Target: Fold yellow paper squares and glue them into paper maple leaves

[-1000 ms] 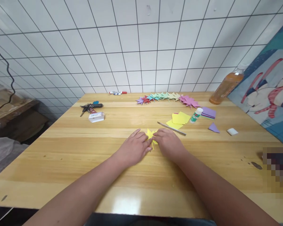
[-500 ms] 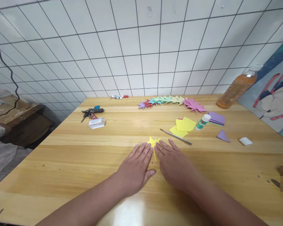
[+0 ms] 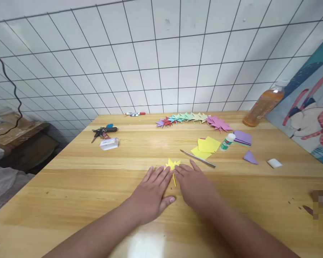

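A yellow folded paper maple leaf lies flat on the wooden table, its thin stem pointing towards me. My left hand rests flat with fingers outstretched, its fingertips on the leaf's left side. From the right, my right hand presses its fingertips on the other side of the leaf. Parts of the leaf are hidden under the fingers. Just beyond my right hand are a metal craft knife or similar slim blade and several yellow paper squares.
Folded leaves in several colours form a curved row near the wall. A glue stick, purple paper stack, purple folded triangle, white eraser-like block and bottle stand right. Keys, small box and markers lie left.
The camera view has shifted slightly. Both hands remain flat on the yellow leaf, with the right hand's fingers a little farther over its right side.
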Motion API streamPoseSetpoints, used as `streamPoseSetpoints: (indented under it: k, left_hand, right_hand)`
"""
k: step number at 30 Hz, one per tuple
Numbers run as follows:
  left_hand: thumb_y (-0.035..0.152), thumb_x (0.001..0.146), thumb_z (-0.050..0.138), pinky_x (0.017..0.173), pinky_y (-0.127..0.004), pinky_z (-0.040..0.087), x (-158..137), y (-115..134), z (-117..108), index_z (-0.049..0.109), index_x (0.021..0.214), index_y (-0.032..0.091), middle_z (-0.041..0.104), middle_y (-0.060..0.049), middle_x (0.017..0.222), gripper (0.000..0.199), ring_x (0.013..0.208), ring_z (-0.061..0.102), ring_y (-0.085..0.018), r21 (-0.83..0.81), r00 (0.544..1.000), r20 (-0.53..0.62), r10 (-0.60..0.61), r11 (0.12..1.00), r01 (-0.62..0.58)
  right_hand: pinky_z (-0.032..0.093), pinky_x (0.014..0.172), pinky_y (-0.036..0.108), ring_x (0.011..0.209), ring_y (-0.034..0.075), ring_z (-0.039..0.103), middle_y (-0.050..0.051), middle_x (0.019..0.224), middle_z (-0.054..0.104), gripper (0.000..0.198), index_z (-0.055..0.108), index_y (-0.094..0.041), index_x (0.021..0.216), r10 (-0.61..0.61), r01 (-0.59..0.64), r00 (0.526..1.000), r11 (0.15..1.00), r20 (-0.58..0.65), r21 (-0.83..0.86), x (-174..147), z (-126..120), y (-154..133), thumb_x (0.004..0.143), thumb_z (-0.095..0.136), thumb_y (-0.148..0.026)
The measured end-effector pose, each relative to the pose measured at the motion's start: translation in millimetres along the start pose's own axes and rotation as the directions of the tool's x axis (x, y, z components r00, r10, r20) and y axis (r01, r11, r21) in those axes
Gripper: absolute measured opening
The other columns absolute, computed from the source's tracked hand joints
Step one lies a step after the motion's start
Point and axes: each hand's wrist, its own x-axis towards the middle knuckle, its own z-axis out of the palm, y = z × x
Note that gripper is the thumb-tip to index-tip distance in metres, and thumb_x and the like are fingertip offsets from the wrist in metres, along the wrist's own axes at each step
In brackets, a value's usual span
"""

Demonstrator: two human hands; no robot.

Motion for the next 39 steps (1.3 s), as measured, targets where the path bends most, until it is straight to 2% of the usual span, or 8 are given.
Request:
streamPoseSetpoints:
  k: [4,7,10,14,22,30,35,39]
  left_hand:
    - [0.052,0.090,0.024,0.109,-0.049,0.008,5.1,-1.8,-3.0,0.015,0.143,0.026,0.032,-0.005,0.145,0.060,0.133,0.025,-0.024,-0.053,0.999,-0.037,-0.012,0.999,0.010]
    - [0.052,0.089,0.027,0.108,-0.052,0.010,7.3,-1.1,-2.1,0.021,0.141,0.027,0.035,-0.007,0.142,0.058,0.131,0.027,-0.026,-0.066,0.999,-0.049,-0.023,0.998,0.020]
    - [0.051,0.090,0.027,0.108,-0.053,0.010,7.7,0.4,-0.3,0.024,0.140,0.028,0.037,-0.008,0.141,0.056,0.130,0.028,-0.026,-0.058,0.998,-0.052,-0.031,0.998,0.028]
    - [0.047,0.091,0.027,0.108,-0.052,0.007,8.7,3.0,1.0,0.027,0.139,0.029,0.038,-0.006,0.140,0.051,0.130,0.027,-0.025,-0.022,0.997,-0.066,-0.045,0.999,0.044]
    - [0.046,0.091,0.026,0.108,-0.053,0.005,7.4,1.3,6.5,0.025,0.140,0.029,0.039,-0.006,0.140,0.051,0.130,0.027,-0.026,0.001,0.995,-0.099,-0.028,1.000,0.029]
    - [0.039,0.091,0.033,0.107,-0.054,0.003,6.7,-2.8,-9.2,0.018,0.142,0.027,0.032,-0.005,0.144,0.054,0.133,0.021,-0.027,-0.043,0.982,-0.191,-0.017,0.999,0.009]
    - [0.035,0.090,0.038,0.107,-0.051,0.012,7.4,-18.4,-19.7,0.032,0.137,0.026,0.043,-0.006,0.136,0.048,0.126,0.032,-0.024,-0.181,0.925,-0.345,-0.156,0.979,0.097]
    - [0.035,0.089,0.041,0.096,-0.040,0.035,9.7,-27.8,-13.8,0.036,0.134,0.026,0.051,-0.007,0.124,0.046,0.113,0.044,-0.021,-0.459,0.874,-0.362,-0.322,0.878,0.134]
  right_hand:
    - [0.014,0.108,0.045,0.126,0.022,0.038,0.006,0.129,0.053,0.044,0.051,-0.017,0.125,0.058,-0.047,0.989,0.995,-0.133,0.084,-2.9,-0.7,12.5,0.084,0.035,-0.014]
    - [0.027,0.101,0.038,0.117,0.021,0.046,0.007,0.120,0.059,0.038,0.054,-0.018,0.120,0.169,-0.145,0.957,0.982,-0.234,0.118,-3.8,-7.7,14.1,0.087,0.036,-0.019]
    - [0.041,0.074,0.031,0.087,0.019,0.059,0.005,0.092,0.068,0.028,0.063,-0.020,0.097,0.288,-0.264,0.935,0.955,-0.208,0.133,-5.4,-14.1,9.3,0.087,0.038,-0.029]
    - [0.035,0.057,0.028,0.069,0.019,0.058,0.004,0.073,0.065,0.030,0.061,-0.021,0.070,0.292,-0.284,0.949,0.956,-0.122,0.075,-6.3,-12.7,4.5,0.085,0.040,-0.035]
    - [0.032,0.056,0.027,0.070,0.018,0.059,0.004,0.073,0.065,0.028,0.060,-0.020,0.069,0.228,-0.224,0.971,0.972,-0.068,0.070,-5.1,-6.9,-3.5,0.084,0.043,-0.036]
    - [0.033,0.053,0.027,0.070,0.021,0.062,0.007,0.077,0.064,0.019,0.058,-0.018,0.081,0.312,-0.313,0.949,0.949,-0.041,-0.023,-1.3,-6.7,-17.6,0.086,0.043,-0.030]
    - [0.032,0.053,0.026,0.069,0.019,0.061,0.005,0.077,0.064,0.020,0.056,-0.019,0.079,0.378,-0.379,0.924,0.925,-0.063,-0.017,-0.6,-6.3,-11.1,0.087,0.040,-0.027]
    - [0.031,0.055,0.026,0.070,0.017,0.059,0.003,0.079,0.063,0.023,0.056,-0.020,0.081,0.375,-0.377,0.914,0.926,-0.155,0.020,-0.5,-4.6,-8.2,0.088,0.038,-0.033]
